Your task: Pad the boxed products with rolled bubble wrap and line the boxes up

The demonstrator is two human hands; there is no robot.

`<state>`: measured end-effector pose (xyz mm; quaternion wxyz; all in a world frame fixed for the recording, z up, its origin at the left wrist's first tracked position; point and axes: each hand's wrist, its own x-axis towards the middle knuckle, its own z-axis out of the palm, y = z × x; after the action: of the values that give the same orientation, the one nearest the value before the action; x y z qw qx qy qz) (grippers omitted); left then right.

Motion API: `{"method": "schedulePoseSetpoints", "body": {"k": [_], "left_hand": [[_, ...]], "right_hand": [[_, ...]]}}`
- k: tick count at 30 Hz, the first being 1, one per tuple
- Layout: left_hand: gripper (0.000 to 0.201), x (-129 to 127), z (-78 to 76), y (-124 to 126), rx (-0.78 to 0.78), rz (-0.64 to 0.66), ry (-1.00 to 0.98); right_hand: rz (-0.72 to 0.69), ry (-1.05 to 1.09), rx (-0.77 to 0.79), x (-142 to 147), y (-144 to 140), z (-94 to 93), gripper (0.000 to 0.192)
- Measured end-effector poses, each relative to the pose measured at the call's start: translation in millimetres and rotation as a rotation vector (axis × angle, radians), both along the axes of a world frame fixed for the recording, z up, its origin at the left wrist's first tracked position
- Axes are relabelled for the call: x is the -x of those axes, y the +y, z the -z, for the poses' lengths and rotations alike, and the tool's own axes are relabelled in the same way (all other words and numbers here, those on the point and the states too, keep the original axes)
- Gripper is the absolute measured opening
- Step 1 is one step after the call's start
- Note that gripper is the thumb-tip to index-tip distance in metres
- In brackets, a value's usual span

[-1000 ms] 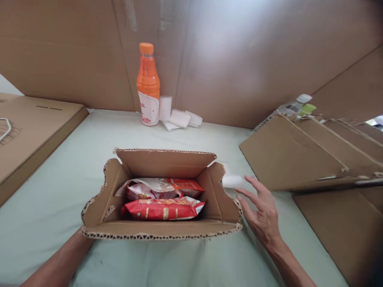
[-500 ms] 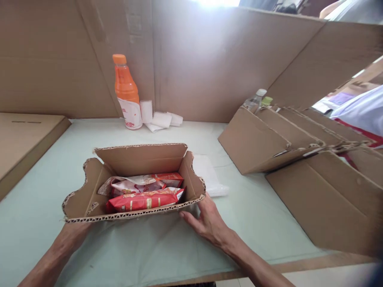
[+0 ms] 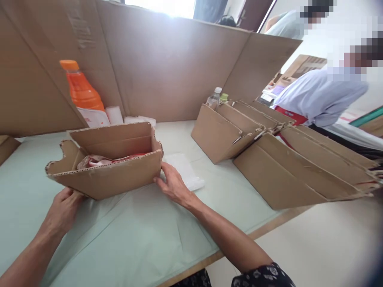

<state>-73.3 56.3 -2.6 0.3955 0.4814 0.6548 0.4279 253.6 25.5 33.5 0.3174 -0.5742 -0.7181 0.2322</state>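
Observation:
An open-topped cardboard box (image 3: 119, 175) with wavy cut side edges is at the left of the green-covered table. Red and pink printed packets (image 3: 101, 160) lie inside it, mostly hidden by its front wall. My left hand (image 3: 66, 203) grips the box's lower left corner, its fingertips partly hidden underneath. At the right end my right hand (image 3: 173, 183) holds the box, with the thumb by the front face and the fingers along the side. A clear, flat plastic packet (image 3: 185, 173) lies just beyond my right hand.
Behind the box stand an orange-capped bottle (image 3: 85, 93) and white rolls (image 3: 114, 115). More cardboard boxes (image 3: 275, 175) fill the right side, with bottle tops (image 3: 216, 95) showing behind. A cardboard screen (image 3: 167, 67) borders the back. A person in a light shirt (image 3: 317, 93) is beyond it.
My view has swung to the right, bringing the other people into sight. The box's front face now shows more, its packets show less, and its back wall overlaps the bottle. Both hands remain on it.

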Motion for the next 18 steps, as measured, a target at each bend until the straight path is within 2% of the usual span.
{"method": "schedulePoseSetpoints", "body": {"k": [3,8,11,13,18], "left_hand": [[0.039,11.3,5.5,-28.5,0.127,0.047,0.004],[0.058,11.2,0.9,-76.9,0.168,0.112,0.054],[0.059,-4.3,-6.6,-91.3,0.134,0.179,0.056],[0.056,-17.6,-11.7,-95.3,0.124,0.232,0.072],[0.05,-52.1,-19.2,-99.4,0.095,0.37,0.104]], "right_hand": [[0.004,-0.076,-0.115,-23.6,-16.0,2.0,0.042],[0.105,-0.08,-0.202,-82.3,-37.1,-8.1,0.028],[0.163,-0.091,-0.145,-110.8,-40.4,-10.4,0.03],[0.137,-0.14,-0.08,-121.7,-42.0,-7.1,0.032],[0.031,-0.351,0.02,-125.4,-44.2,6.4,0.048]]}}
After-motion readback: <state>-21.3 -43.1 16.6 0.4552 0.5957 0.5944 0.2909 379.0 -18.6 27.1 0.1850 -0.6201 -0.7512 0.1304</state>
